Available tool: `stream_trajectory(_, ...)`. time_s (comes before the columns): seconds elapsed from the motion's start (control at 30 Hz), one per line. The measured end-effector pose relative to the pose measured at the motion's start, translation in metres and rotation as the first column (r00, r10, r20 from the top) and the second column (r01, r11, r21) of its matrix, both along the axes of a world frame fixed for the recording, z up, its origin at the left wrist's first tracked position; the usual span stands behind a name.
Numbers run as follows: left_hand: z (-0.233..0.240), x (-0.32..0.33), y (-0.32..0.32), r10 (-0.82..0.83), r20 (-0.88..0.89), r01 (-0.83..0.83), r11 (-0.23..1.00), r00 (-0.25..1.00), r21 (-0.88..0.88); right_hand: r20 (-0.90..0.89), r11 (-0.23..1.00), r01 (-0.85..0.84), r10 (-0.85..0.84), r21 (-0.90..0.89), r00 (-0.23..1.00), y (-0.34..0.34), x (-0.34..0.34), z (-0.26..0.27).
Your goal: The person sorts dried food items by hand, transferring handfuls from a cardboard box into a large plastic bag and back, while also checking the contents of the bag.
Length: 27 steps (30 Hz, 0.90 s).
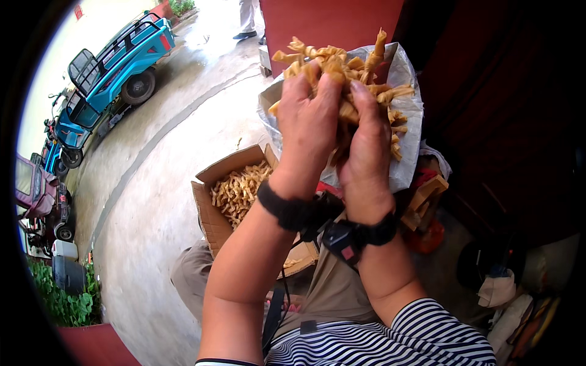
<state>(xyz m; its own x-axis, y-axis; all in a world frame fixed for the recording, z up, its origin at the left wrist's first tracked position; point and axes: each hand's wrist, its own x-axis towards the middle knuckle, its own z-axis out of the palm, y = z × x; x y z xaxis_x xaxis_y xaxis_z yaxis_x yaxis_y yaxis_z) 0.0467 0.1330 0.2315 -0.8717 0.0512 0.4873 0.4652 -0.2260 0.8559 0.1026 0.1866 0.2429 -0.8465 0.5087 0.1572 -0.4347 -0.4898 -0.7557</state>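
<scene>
My left hand [306, 114] and my right hand [367, 142] are cupped together around a bunch of yellowish-brown knotted strips [333, 68], possibly dried tofu-skin knots. Several strips stick out past my fingertips. Beneath the bunch spreads the open mouth of a whitish plastic sack [406, 137], with more strips lying inside it. Lower and to the left, an open cardboard box [211, 224] holds a heap of similar, smaller-looking knots [240, 190]. My left forearm covers part of that box. Each wrist wears a black band, and the right one carries a small device.
A blue cargo tricycle [112, 68] stands on the concrete floor [151, 219] at the upper left. Behind the sack is a red panel [329, 23]. A person's leg [247, 18] shows at the top. Wooden pieces [423, 201] sit right of the sack.
</scene>
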Motion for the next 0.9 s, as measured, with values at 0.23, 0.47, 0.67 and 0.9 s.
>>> stream_trajectory(0.23, -0.02, -0.048, 0.023, -0.095, 0.455, 0.319, 0.835, 0.885, -0.448, 0.315, 0.964, 0.008, -0.094, 0.264, 0.945, 0.116, -0.071, -0.08)
stream_trajectory(0.47, -0.066, -0.058, 0.006, 0.041, -0.155, -0.14, 0.689, 0.987, -0.711, 0.172, 0.541, 0.077, -0.394, 0.837, 0.903, 0.153, -0.039, -0.104)
stream_trajectory(0.67, -0.044, 0.01, -0.011, -0.403, -0.286, -0.116, 0.395, 0.869, -0.911, 0.08, 0.707, 0.045, -0.143, 0.706, 0.987, 0.113, 0.047, -0.073)
stream_trajectory(0.9, -0.075, 0.016, -0.012, -0.516, -0.493, -0.421, 0.26, 0.7, -0.869, 0.544, 0.907, -0.264, 0.047, 0.329, 0.838, 0.083, 0.175, -0.233)
